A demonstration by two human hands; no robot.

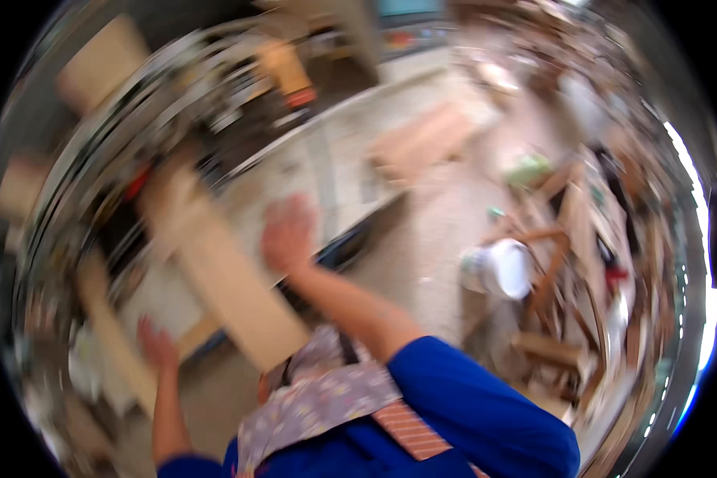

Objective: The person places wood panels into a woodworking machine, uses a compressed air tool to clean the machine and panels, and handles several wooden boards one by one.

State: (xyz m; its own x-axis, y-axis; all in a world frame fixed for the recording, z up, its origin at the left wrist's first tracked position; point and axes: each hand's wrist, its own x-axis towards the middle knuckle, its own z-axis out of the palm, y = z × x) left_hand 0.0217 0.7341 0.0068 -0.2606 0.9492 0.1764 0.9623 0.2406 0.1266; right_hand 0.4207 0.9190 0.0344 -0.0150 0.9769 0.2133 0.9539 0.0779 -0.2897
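Motion smears the whole picture. My right hand (288, 233) is stretched out flat over the pale worktable (346, 171), to the right of a long light-brown wooden board (235, 283). Nothing shows in its fingers. The board slants from the table toward my body. Left of it, my left hand (158, 344) has its fingers extended, beside a narrower wooden plank (119, 338) and near a short wooden strip (197, 338). Whether it touches either piece, I cannot tell.
A pinkish-brown wooden panel (422, 142) lies on the table's far right part. A white bucket (506, 269) stands on the right, beside a heap of wooden pieces (585, 295). An orange-and-red object (285, 72) is at the far side, too blurred to name.
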